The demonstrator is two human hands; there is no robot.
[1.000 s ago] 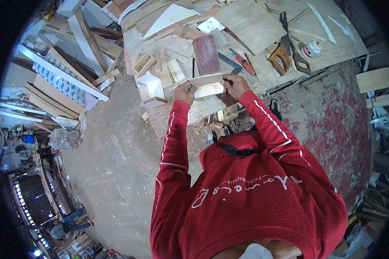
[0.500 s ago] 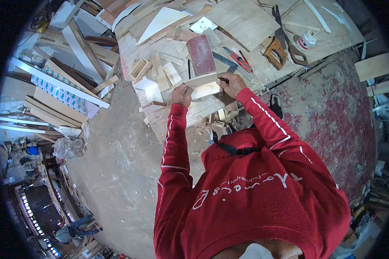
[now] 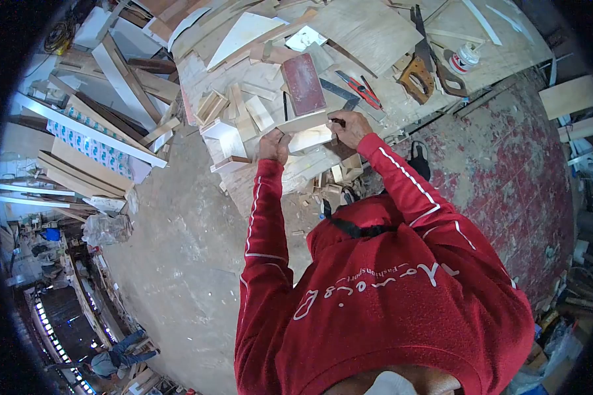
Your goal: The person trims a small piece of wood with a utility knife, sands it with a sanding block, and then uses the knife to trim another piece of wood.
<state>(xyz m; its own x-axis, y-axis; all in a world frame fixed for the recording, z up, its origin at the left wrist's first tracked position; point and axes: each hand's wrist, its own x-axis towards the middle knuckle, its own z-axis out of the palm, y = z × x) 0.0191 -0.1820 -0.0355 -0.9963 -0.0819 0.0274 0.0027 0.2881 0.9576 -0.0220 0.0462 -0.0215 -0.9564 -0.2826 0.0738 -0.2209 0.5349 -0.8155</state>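
A small box-like wooden piece [image 3: 303,123], with a pale board along its top edge, is held upright at the bench's near side. My left hand [image 3: 274,145] is closed around its left end, thumb on top. At the other end my right hand [image 3: 350,128] is closed with its fingertips on the corner; a small dark spot shows between those fingers, too small to make out. Just beyond the piece lies a dusty red sanding block or box [image 3: 304,84]. Left of it are a wooden offcut [image 3: 260,113] and a white-faced corner piece [image 3: 225,139].
Red-handled pliers [image 3: 364,91] lie right of the red block. Farther right are handsaws [image 3: 416,80] and a white glue tub [image 3: 464,59]. A small open wooden box [image 3: 211,107] sits at left. Long boards [image 3: 122,76] are stacked on the left; a person [image 3: 115,359] is in the background.
Both hands keep hold of the wooden piece in almost the same place. The view has shifted slightly, and the background person has moved a little.
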